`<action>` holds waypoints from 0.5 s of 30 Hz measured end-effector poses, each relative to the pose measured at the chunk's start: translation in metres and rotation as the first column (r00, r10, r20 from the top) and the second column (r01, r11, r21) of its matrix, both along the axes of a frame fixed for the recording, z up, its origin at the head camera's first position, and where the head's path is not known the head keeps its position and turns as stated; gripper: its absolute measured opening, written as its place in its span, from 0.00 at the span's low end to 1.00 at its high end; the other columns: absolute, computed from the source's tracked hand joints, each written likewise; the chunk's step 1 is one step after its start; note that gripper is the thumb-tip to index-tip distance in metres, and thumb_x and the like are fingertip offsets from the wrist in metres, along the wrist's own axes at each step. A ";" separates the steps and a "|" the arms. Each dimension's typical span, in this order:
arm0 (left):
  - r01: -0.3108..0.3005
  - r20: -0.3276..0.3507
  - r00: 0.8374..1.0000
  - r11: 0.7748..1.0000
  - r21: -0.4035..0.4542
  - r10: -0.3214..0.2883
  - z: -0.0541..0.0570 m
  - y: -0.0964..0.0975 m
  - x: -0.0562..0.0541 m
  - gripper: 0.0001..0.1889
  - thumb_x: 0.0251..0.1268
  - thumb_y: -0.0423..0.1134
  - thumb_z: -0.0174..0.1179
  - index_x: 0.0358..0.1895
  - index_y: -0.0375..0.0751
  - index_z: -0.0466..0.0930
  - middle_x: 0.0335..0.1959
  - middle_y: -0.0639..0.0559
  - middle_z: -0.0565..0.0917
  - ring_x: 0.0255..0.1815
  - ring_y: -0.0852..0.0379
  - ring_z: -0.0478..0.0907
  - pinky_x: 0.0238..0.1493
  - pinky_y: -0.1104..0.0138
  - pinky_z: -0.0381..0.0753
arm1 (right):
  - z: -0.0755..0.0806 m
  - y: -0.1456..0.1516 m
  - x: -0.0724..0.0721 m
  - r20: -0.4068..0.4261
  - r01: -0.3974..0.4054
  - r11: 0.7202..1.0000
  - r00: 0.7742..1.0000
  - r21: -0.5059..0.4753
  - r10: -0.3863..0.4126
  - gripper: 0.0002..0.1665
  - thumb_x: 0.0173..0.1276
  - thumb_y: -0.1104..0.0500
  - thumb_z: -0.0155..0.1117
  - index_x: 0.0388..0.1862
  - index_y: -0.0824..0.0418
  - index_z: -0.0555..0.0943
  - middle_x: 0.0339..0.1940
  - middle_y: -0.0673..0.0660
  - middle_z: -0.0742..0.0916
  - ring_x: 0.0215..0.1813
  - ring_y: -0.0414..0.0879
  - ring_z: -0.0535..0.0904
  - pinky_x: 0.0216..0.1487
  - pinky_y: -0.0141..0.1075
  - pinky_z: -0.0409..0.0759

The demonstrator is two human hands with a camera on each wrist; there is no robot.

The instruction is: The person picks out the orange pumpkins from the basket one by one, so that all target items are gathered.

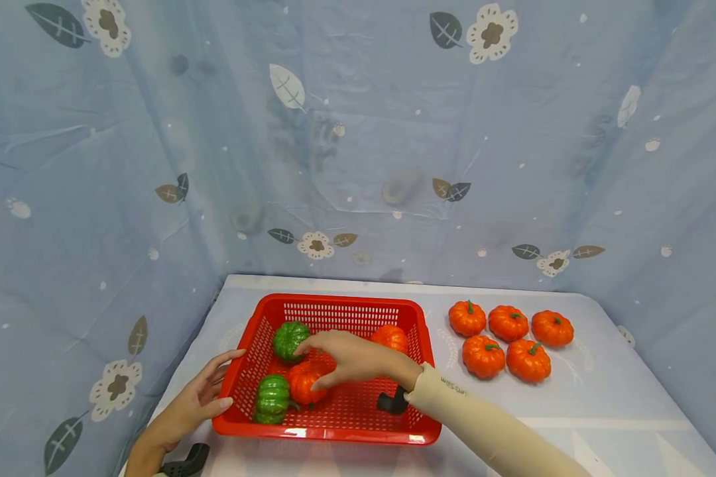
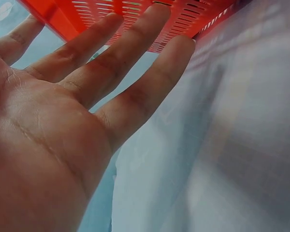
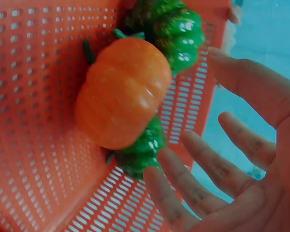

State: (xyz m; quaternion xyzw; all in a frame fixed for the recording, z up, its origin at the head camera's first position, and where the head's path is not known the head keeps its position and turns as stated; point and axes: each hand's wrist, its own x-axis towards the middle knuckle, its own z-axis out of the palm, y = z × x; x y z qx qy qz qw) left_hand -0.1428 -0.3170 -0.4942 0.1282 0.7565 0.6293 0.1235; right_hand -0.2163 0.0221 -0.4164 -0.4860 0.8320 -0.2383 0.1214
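Note:
A red perforated plastic basket (image 1: 328, 432) stands on the table. In its left half are two green pumpkins, one at the back (image 1: 289, 340) and one in front (image 1: 271, 397). Between them sits an orange pumpkin (image 1: 301, 384). My right hand (image 1: 351, 358) hovers over this orange pumpkin, fingers spread; the right wrist view shows a gap between the fingertips (image 3: 166, 157) and the fruit. Partly behind that hand, another orange pumpkin (image 1: 390, 337) lies at the basket's right. My left hand (image 1: 193, 401) touches the basket's left side with extended fingers, its palm bare in the left wrist view.
Several orange pumpkins stand in two rows on the table right of the basket, among them a front one (image 1: 483, 356) and a back one (image 1: 551, 328). A patterned blue curtain (image 1: 358, 165) hangs behind and along both sides of the white-covered table (image 1: 573, 391).

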 end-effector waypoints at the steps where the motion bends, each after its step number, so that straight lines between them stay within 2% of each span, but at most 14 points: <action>1: -0.005 0.003 1.000 1.000 -0.001 0.005 0.000 0.000 0.000 0.38 0.70 0.33 0.60 0.81 0.49 0.54 0.75 0.28 0.61 0.64 0.53 0.76 0.55 0.62 0.82 | -0.002 -0.002 0.000 0.003 -0.007 1.000 1.000 0.010 0.007 0.35 0.67 0.49 0.75 0.70 0.55 0.76 0.67 0.47 0.81 0.69 0.42 0.73 0.71 0.34 0.68; 5: -0.008 0.001 1.000 1.000 -0.007 0.008 0.001 0.001 0.000 0.38 0.70 0.33 0.60 0.80 0.49 0.55 0.75 0.28 0.62 0.66 0.45 0.74 0.55 0.61 0.83 | -0.007 -0.009 0.000 0.019 -0.035 0.999 0.999 0.033 0.035 0.35 0.66 0.49 0.76 0.69 0.56 0.77 0.65 0.48 0.82 0.67 0.44 0.76 0.68 0.32 0.70; 8: 0.005 -0.004 1.000 1.000 -0.008 -0.005 0.001 0.002 0.000 0.39 0.70 0.34 0.60 0.81 0.48 0.53 0.75 0.27 0.60 0.67 0.42 0.74 0.55 0.60 0.84 | -0.010 -0.014 -0.002 0.013 -0.047 0.996 0.999 0.072 0.046 0.36 0.65 0.49 0.77 0.69 0.55 0.77 0.65 0.47 0.82 0.66 0.42 0.76 0.68 0.31 0.69; 11: 0.004 0.005 1.000 1.000 0.000 -0.004 0.001 0.001 0.000 0.39 0.70 0.34 0.60 0.81 0.48 0.54 0.75 0.27 0.60 0.66 0.46 0.74 0.55 0.60 0.83 | -0.012 -0.017 -0.004 -0.006 -0.062 0.989 0.998 0.131 0.063 0.38 0.64 0.47 0.78 0.70 0.54 0.76 0.67 0.47 0.81 0.67 0.40 0.74 0.69 0.31 0.67; 15: 0.009 0.003 1.000 1.000 0.010 -0.009 0.000 0.000 0.000 0.38 0.70 0.34 0.60 0.80 0.47 0.53 0.75 0.27 0.61 0.64 0.55 0.76 0.55 0.62 0.82 | -0.013 -0.020 -0.005 -0.041 -0.066 0.981 0.996 0.181 0.075 0.38 0.63 0.45 0.77 0.71 0.50 0.76 0.66 0.46 0.80 0.68 0.39 0.72 0.69 0.33 0.67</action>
